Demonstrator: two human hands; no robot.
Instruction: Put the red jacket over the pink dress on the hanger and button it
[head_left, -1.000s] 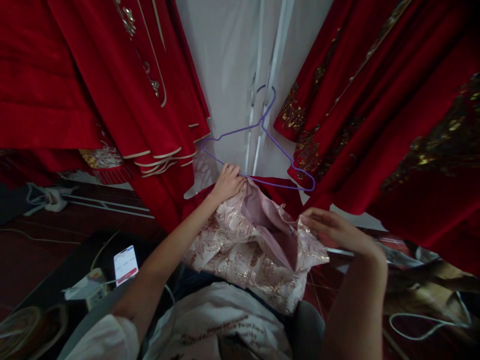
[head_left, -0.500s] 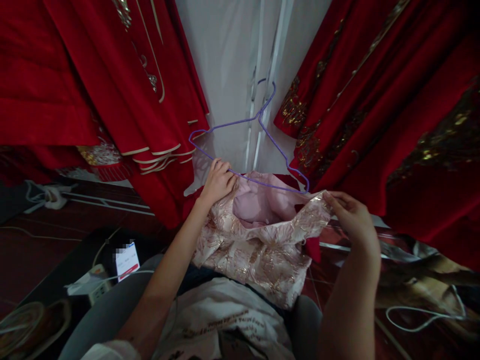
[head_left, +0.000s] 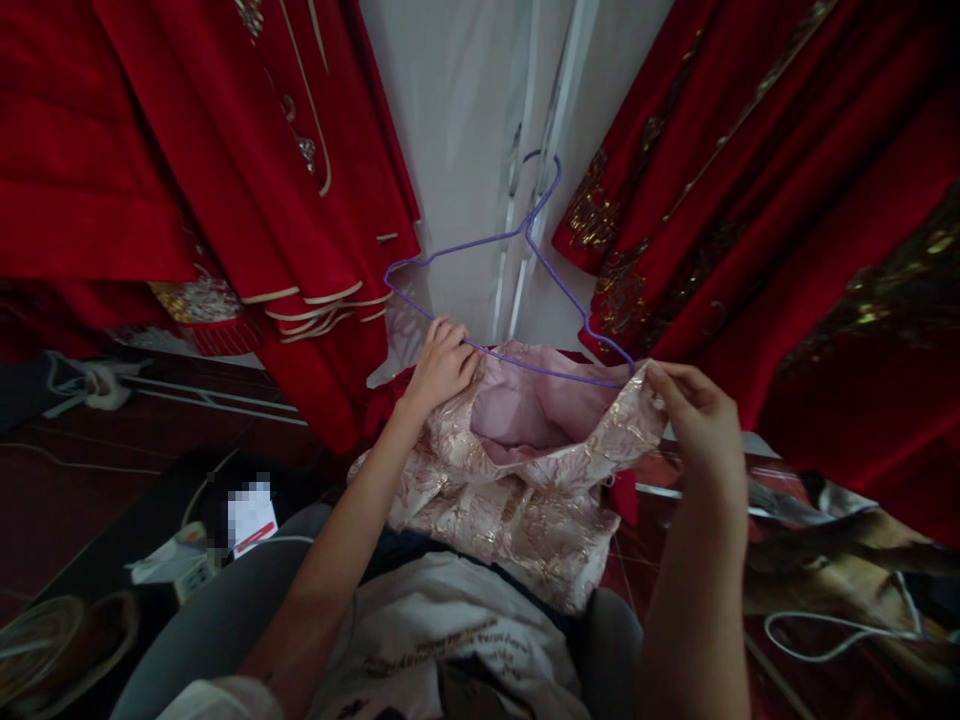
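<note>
A pink and gold brocade dress [head_left: 487,510] lies across my lap, its neck opening showing a pale pink lining. Over that opening stands a purple wire hanger [head_left: 480,241], hook upward. My left hand [head_left: 442,365] is closed around the hanger's bottom bar, close to the left side of the dress's neckline. Between thumb and fingers, my right hand [head_left: 694,400] pinches the dress's right shoulder edge. The hanger's right corner meets that shoulder edge, partly covered by the fabric.
Red embroidered garments [head_left: 315,250] hang on the left, and more red garments [head_left: 712,210] with gold trim hang on the right. A lit phone [head_left: 252,518] and a power strip [head_left: 196,575] are at lower left. A white cable [head_left: 810,655] loops at lower right.
My right hand has raised the dress's shoulder edge up and over the hanger's right corner. The hanger has shifted slightly right. My left hand keeps its hold.
</note>
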